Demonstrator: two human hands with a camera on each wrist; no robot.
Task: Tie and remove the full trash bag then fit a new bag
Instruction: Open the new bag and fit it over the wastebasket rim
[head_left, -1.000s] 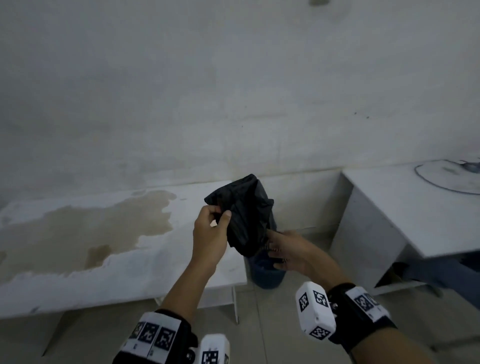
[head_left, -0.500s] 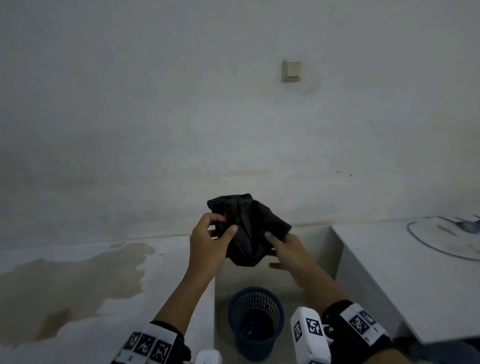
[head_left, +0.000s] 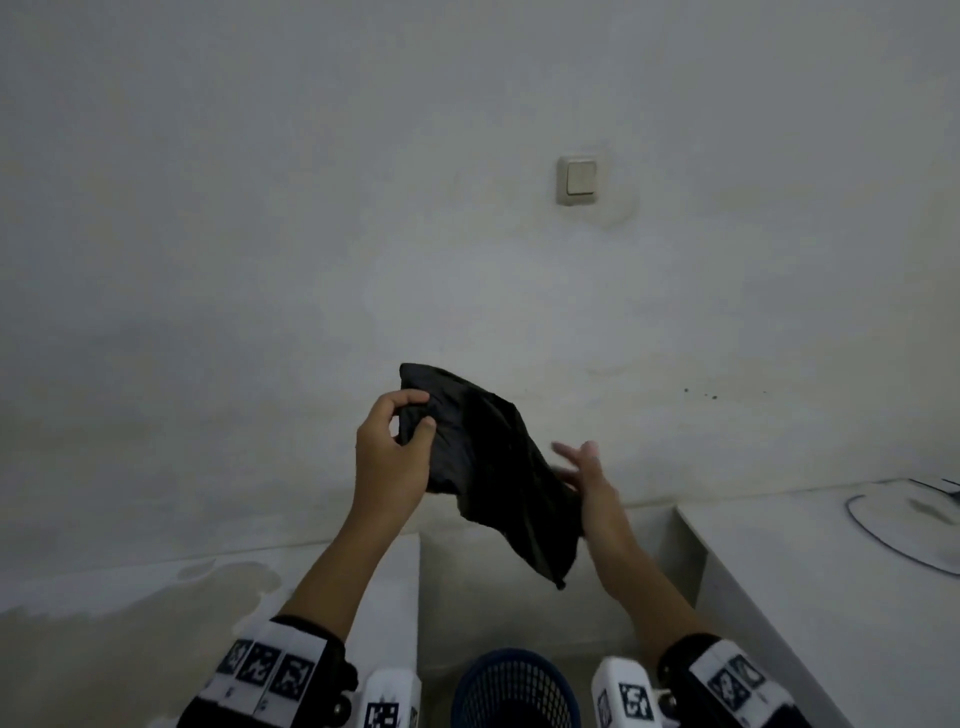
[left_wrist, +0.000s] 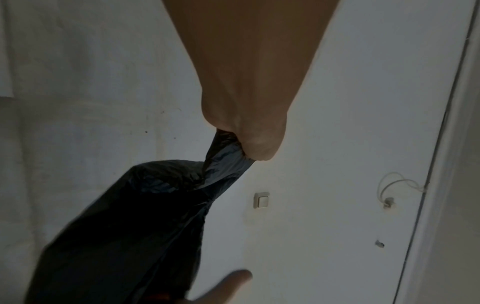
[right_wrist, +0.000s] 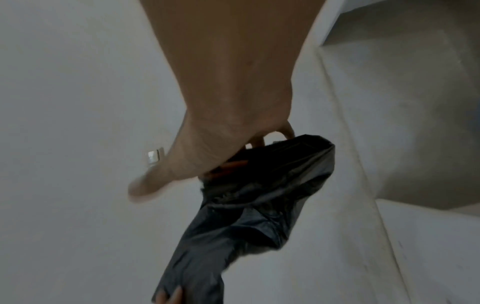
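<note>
In the head view I hold a black trash bag (head_left: 483, 467) up in front of the wall, partly unfolded, its lower end drooping to the right. My left hand (head_left: 395, 447) pinches its upper left corner between thumb and fingers; the left wrist view shows the same hand (left_wrist: 244, 133) bunching the bag (left_wrist: 130, 226). My right hand (head_left: 582, 473) lies against the bag's right side with its fingers spread and blurred. In the right wrist view the right hand (right_wrist: 207, 154) sits over the bag (right_wrist: 259, 195). The dark blue mesh bin (head_left: 514, 691) stands on the floor below.
A stained white table (head_left: 130, 623) is at the left and another white table (head_left: 831, 597) at the right, with the bin in the gap between them. A round grey object (head_left: 909, 525) lies on the right table. A light switch (head_left: 577, 181) is on the wall.
The view has tilted up toward the wall. The bag has opened out and hangs lower to the right. My right hand's fingers have spread along its right side.
</note>
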